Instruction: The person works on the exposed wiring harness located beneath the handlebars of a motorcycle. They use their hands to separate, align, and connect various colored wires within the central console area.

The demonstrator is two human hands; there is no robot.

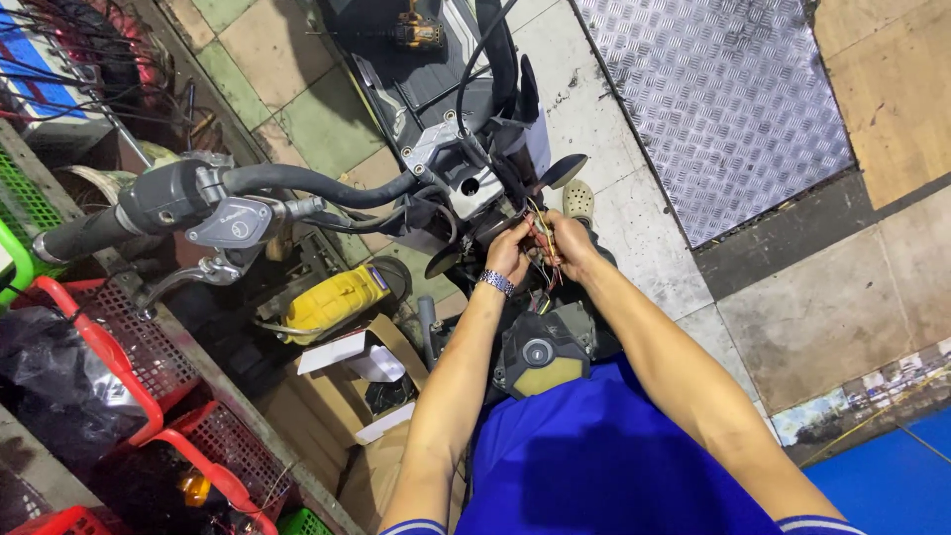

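Honestly, much on your left is hard to read: the red baskets (149,367) run off the frame's edge, and a dark bag (50,372) in one hides whatever lies under it. Above them the handlebar (149,203) crosses the view, its grip end cut off at the left, with the brake lever (193,277) hanging below. Further along, a yellow part (332,302) sits low in the clutter, half covered by hoses, beside an open cardboard box (371,362) whose contents you cannot make out.

Your left hand (508,253) reaches forward from a straight forearm, a metal watch band (495,282) on the wrist. Its fingers are curled closed around the wires (543,238), though the fingertips themselves are hidden behind the bundle. The wires, red, yellow and orange, come out of the scooter's open front (466,159) and sit between your two hands, just below the round mirror (563,170); where they end is lost in shadow.

Your right hand (567,241) meets the left from the other side, wrist bent inward, its fingers pinched shut on the same wires. Both arms converge over your blue shirt (594,456). Farther right lies a tread plate (713,99), cut off at the top.
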